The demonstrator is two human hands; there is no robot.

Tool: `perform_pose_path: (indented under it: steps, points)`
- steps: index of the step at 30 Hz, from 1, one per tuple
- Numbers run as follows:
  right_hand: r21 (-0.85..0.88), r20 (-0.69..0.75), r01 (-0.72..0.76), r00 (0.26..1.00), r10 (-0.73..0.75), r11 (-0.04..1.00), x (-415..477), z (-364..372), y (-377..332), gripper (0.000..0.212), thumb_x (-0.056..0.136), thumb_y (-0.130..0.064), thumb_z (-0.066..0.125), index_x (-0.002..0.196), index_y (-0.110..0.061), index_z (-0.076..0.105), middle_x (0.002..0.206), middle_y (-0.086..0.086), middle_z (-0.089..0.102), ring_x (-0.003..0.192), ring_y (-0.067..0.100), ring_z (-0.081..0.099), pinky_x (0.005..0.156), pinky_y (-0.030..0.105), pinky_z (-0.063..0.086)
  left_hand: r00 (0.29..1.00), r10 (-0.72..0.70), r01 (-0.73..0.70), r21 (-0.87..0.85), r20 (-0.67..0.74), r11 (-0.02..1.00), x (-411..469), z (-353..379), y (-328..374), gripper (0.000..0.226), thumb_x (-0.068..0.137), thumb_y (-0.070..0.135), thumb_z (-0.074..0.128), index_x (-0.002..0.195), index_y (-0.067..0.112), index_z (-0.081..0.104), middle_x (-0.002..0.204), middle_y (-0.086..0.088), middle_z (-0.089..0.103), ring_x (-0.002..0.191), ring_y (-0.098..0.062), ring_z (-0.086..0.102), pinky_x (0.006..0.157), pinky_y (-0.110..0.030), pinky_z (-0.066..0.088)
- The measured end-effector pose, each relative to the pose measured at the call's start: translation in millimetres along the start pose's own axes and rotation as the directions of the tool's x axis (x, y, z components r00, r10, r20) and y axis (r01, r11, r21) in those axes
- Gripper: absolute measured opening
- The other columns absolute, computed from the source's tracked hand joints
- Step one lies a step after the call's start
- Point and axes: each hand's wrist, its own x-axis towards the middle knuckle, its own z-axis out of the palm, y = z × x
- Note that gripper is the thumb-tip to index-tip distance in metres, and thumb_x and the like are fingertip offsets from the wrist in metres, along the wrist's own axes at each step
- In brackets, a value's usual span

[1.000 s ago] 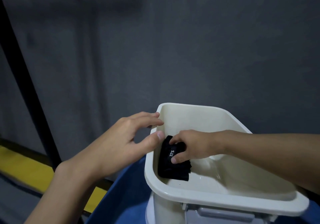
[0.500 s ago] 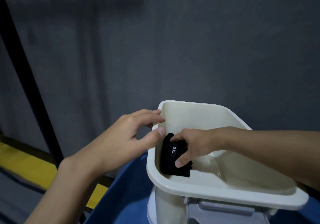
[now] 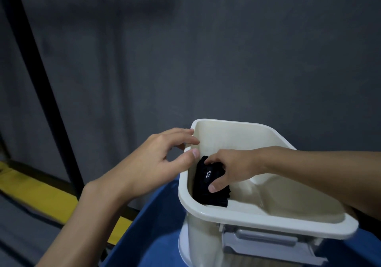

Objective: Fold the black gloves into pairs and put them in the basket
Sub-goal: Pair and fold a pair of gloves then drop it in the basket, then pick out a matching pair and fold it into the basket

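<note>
A cream plastic basket (image 3: 243, 218) stands at the lower right, tilted toward me. Inside it, against the left wall, lies a folded bundle of black gloves (image 3: 204, 190) with a small white "5.11" label. My right hand (image 3: 228, 167) reaches down into the basket and grips the top of the bundle, thumb pressed on its front. My left hand (image 3: 156, 163) hovers just outside the basket's left rim, fingers spread and slightly curled, fingertips touching or nearly touching the rim and holding nothing.
The basket rests on a blue surface (image 3: 152, 233). A grey latch handle (image 3: 266, 240) sits on the basket's front. A dark grey curtain wall (image 3: 185, 50) fills the background, with a black post (image 3: 41, 77) at left and a yellow floor stripe (image 3: 41, 192) below.
My right hand has shifted its grip on the glove bundle, pressing it a little lower along the left wall. The left hand stays by the rim; the view has drifted slightly.
</note>
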Motion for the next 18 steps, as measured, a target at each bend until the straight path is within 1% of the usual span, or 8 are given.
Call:
perform_pose_path:
  steps: [4,7,10,12,15,18]
  points:
    - [-0.066,-0.05,0.026,0.998,-0.029,0.997,-17,-12,-9,0.082,0.075,-0.052,0.078,0.143,-0.026,0.043,0.127,-0.01,0.055,0.113,0.014,0.055,0.1,0.034,0.047,1.0,-0.007,0.007,0.02,0.003,1.0,-1,-4,9,0.053,0.086,0.066,0.044,0.122,0.034,0.066,0.132,0.027,0.056,0.12,0.012,0.05,0.102,-0.024,0.044]
    - [-0.074,-0.094,0.013,0.995,-0.02,0.997,-38,-23,-13,0.083,0.076,-0.055,0.075,0.146,-0.031,0.037,0.136,-0.008,0.044,0.122,0.014,0.049,0.105,0.033,0.043,1.0,-0.017,0.017,0.023,-0.023,1.0,-2,-8,23,0.045,0.09,0.058,0.047,0.121,0.032,0.067,0.125,0.027,0.06,0.118,0.011,0.051,0.102,-0.023,0.044]
    - [-0.054,-0.165,0.024,0.986,-0.033,0.998,-66,-34,-17,0.08,0.074,-0.059,0.075,0.142,-0.036,0.04,0.134,-0.01,0.044,0.119,0.01,0.05,0.103,0.03,0.044,0.998,-0.006,0.009,0.046,-0.065,0.999,-3,-12,41,0.044,0.09,0.058,0.046,0.119,0.033,0.067,0.123,0.027,0.061,0.118,0.013,0.051,0.103,-0.02,0.042]
    - [-0.035,-0.219,0.042,0.974,-0.049,0.998,-87,-42,-20,0.077,0.074,-0.059,0.075,0.14,-0.036,0.042,0.132,-0.011,0.047,0.118,0.008,0.05,0.101,0.028,0.044,0.998,0.007,-0.003,0.063,-0.067,0.998,-3,-13,56,0.046,0.089,0.061,0.045,0.118,0.034,0.067,0.122,0.026,0.062,0.117,0.01,0.052,0.103,-0.024,0.044]
    - [0.02,-0.284,0.072,0.957,-0.064,0.997,-122,-48,-21,0.076,0.075,-0.056,0.076,0.14,-0.033,0.045,0.128,-0.012,0.05,0.118,0.007,0.049,0.093,0.021,0.041,0.999,0.021,-0.017,0.098,-0.045,0.995,-1,-10,84,0.049,0.086,0.064,0.043,0.117,0.034,0.067,0.12,0.024,0.063,0.115,0.005,0.055,0.102,-0.03,0.046]
    - [0.099,-0.372,0.09,0.927,-0.047,0.991,-161,-45,-14,0.071,0.074,-0.055,0.077,0.136,-0.033,0.05,0.126,-0.014,0.052,0.118,0.004,0.05,0.093,0.021,0.041,0.998,0.062,-0.058,0.122,-0.03,0.991,3,-4,113,0.04,0.093,0.057,0.048,0.118,0.033,0.067,0.12,0.023,0.063,0.115,0.008,0.053,0.101,-0.026,0.045]
